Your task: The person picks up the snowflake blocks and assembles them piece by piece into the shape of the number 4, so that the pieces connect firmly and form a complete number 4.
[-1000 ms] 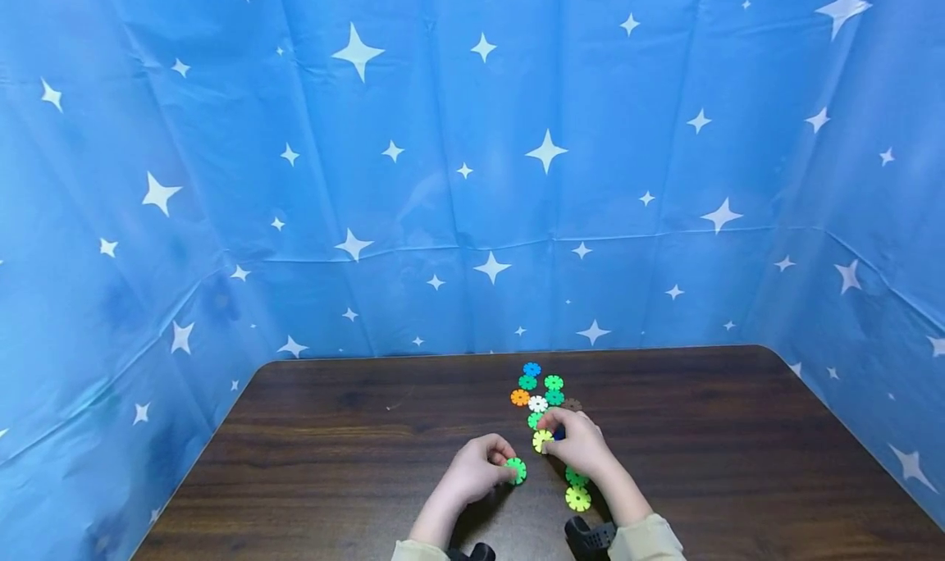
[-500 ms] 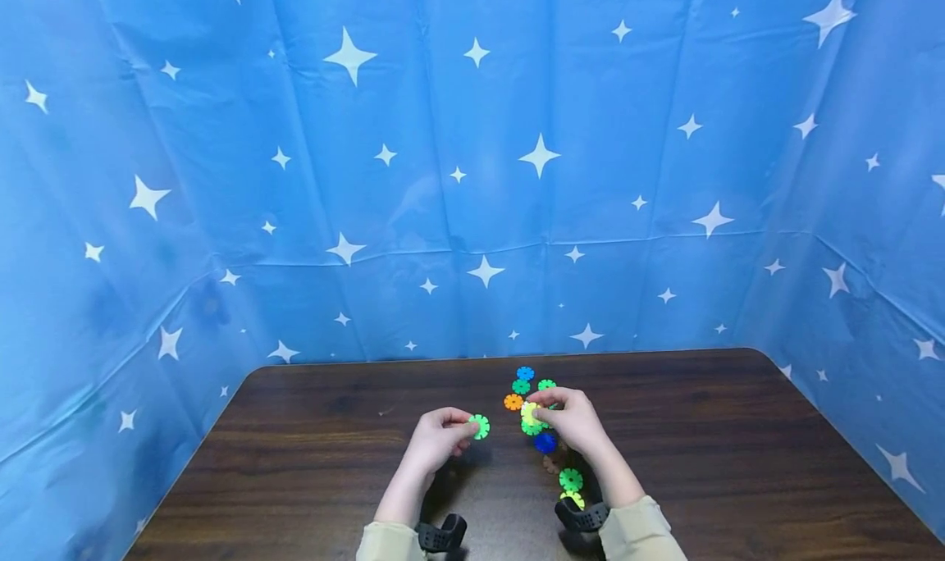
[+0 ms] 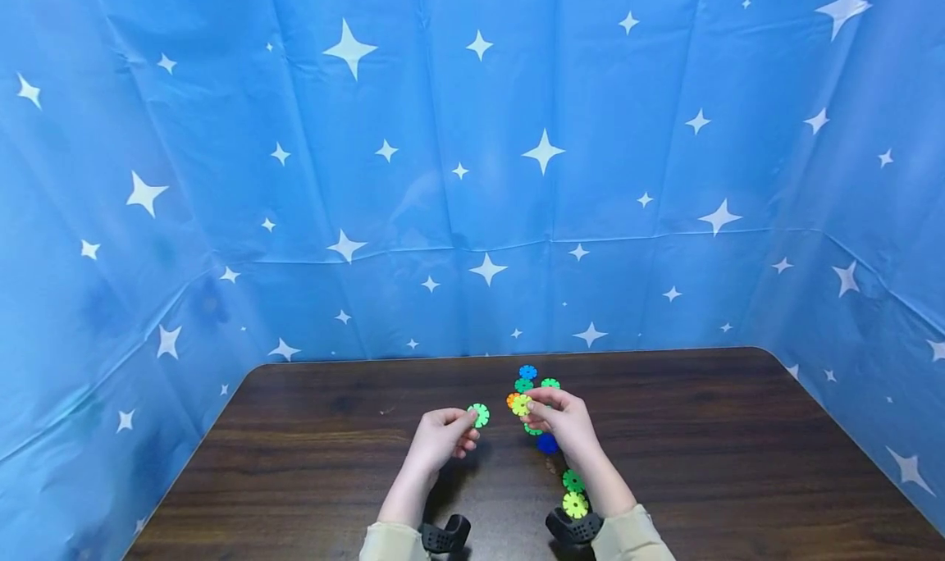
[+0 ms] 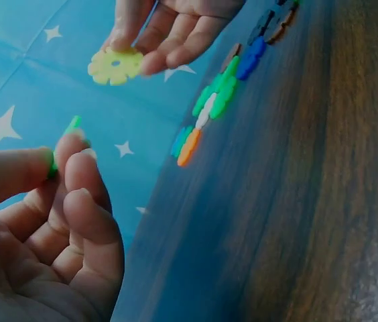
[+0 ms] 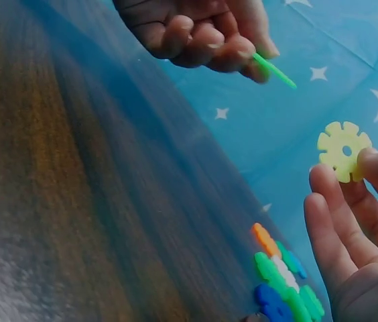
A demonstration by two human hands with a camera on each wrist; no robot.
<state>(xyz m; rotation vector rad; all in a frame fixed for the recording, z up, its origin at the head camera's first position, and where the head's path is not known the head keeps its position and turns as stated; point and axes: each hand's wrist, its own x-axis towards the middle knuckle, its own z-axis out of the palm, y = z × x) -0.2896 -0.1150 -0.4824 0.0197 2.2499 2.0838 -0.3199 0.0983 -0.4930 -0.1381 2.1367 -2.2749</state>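
My left hand (image 3: 440,436) pinches a green notched disc (image 3: 479,415) between thumb and forefinger, above the table. It shows nearly edge-on in the right wrist view, where the green disc (image 5: 275,71) juts from the fingertips. To its right, my right hand (image 3: 564,421) pinches a yellow notched disc (image 3: 521,405) by its edge. Its center hole and slots show plainly in the right wrist view on the yellow disc (image 5: 344,151). The two discs are apart, with a small gap between them. Past the right hand lie loose discs, partly hidden by it.
On the dark wooden table (image 3: 317,462) lie a blue disc (image 3: 527,371), a dark blue disc (image 3: 547,444), an orange disc (image 5: 265,239) and a white disc (image 5: 284,272). Nearer the right wrist are a green disc (image 3: 572,481) and another yellow disc (image 3: 575,505). A blue starred curtain (image 3: 443,175) stands behind.
The right hand has lifted the yellow disc from the table and brought it left. The left hand has risen and moved away from the front edge with its green disc.
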